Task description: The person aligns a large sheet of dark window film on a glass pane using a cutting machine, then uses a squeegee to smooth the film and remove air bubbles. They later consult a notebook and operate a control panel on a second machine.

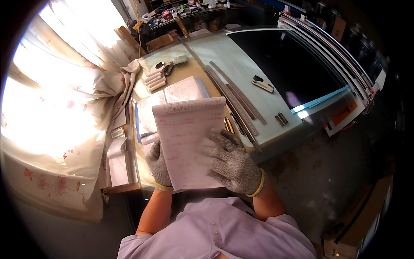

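I hold up a white notepad (185,151) with its top sheets folded over and pinkish-red handwriting on the page. My left hand (158,166), in a grey knitted glove with a yellow cuff, grips its left edge; most of those fingers are hidden behind the pad. Across the right part of the page lies my right hand (233,164), gloved alike. Its fingers are stretched out and spread, their tips slightly blurred. Behind the pad an open book of written sheets (172,93) with blue edges rests on the table.
Steel rulers (235,99) lie right of the book, and a stapler (262,84) sits farther right. Short metal pieces (281,119) are near the glass top's front edge. A dark panel (284,60) and rails (332,52) fill the far right. Curtains (56,129) hang at left.
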